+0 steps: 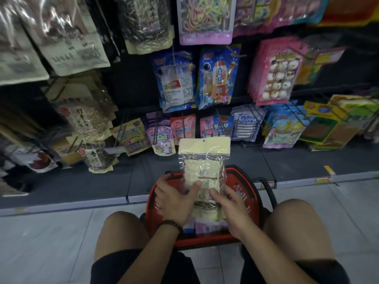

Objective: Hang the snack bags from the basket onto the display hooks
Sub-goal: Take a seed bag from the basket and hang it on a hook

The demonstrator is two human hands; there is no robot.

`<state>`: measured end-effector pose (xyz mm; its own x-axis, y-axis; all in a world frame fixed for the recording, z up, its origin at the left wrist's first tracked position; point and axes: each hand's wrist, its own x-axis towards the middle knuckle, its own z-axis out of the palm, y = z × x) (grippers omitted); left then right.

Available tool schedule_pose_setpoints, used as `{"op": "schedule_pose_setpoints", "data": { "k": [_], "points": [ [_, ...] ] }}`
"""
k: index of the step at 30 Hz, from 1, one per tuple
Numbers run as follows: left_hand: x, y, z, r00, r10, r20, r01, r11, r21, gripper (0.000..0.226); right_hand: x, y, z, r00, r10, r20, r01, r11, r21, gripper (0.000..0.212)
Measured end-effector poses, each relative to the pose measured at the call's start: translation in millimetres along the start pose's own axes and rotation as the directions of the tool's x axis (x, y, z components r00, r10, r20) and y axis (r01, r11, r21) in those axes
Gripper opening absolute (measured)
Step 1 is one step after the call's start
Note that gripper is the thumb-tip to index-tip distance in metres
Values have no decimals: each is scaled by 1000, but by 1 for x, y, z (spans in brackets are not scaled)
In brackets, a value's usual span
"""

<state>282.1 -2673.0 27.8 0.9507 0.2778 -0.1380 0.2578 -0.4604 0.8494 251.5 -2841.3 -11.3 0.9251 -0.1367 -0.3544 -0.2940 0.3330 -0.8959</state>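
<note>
A clear snack bag with a cream header and a small hang hole stands upright above the red basket. My left hand holds its lower left side, thumb across the front. My right hand grips its lower right edge. More bags, pink and blue, lie in the basket beneath my hands. Display hooks on the dark rack ahead carry hanging snack bags.
The basket sits on the tiled floor between my bare knees. Hanging packets fill the rack: blue bags, pink bags, a low row. A dark base ledge runs under the rack.
</note>
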Motion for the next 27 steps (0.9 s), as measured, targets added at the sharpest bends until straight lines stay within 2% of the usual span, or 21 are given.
{"op": "schedule_pose_setpoints", "data": {
  "k": [1,3,5,6,7,9,11,12,13,14,17,19,21,24,26,27],
  "points": [
    [-6,3,5,1000,17,24,-17,1000,4,113,1,-1,6,999,-43,-21,43,999,-11,55],
    [-16,9,17,977,49,210,0,973,-229,114,2,-3,22,991,-136,-19,133,986,-102,33],
    [-18,15,23,944,20,331,144,873,-466,113,-2,-6,36,973,-228,23,227,945,-234,26],
    [-15,14,23,941,-5,337,196,822,-535,105,-3,-7,38,961,-267,69,275,912,-304,30],
    [-9,10,22,952,-18,304,198,796,-572,89,-5,-8,38,948,-292,128,318,875,-365,32],
    [4,5,13,971,-34,238,167,806,-568,52,-6,-16,30,928,-278,247,365,809,-461,27],
    [10,8,0,960,-23,280,175,830,-529,33,2,-28,20,921,-272,278,382,767,-516,30],
    [12,13,-7,944,-9,331,184,846,-501,31,7,-37,17,925,-296,239,380,752,-538,33],
    [13,16,-13,923,11,384,189,856,-481,34,12,-47,15,930,-321,181,366,749,-553,36],
    [14,19,-17,905,23,424,195,864,-463,47,17,-58,14,930,-344,129,355,753,-554,38],
    [21,26,-26,876,-47,481,286,852,-438,115,28,-89,15,924,-363,122,374,787,-491,36],
    [24,30,-33,870,-26,492,295,827,-478,123,34,-102,17,921,-370,122,386,826,-411,37],
    [30,36,-40,853,67,518,248,821,-515,103,37,-111,23,911,-392,127,410,829,-380,37],
    [32,47,-47,841,201,502,104,851,-514,47,40,-119,33,885,-436,160,462,793,-396,24],
    [33,59,-46,935,229,270,-79,879,-471,18,39,-122,41,863,-473,177,503,772,-389,17],
    [34,66,-47,965,235,119,-162,884,-438,13,38,-123,45,851,-490,187,522,755,-397,16]
  ]
}}
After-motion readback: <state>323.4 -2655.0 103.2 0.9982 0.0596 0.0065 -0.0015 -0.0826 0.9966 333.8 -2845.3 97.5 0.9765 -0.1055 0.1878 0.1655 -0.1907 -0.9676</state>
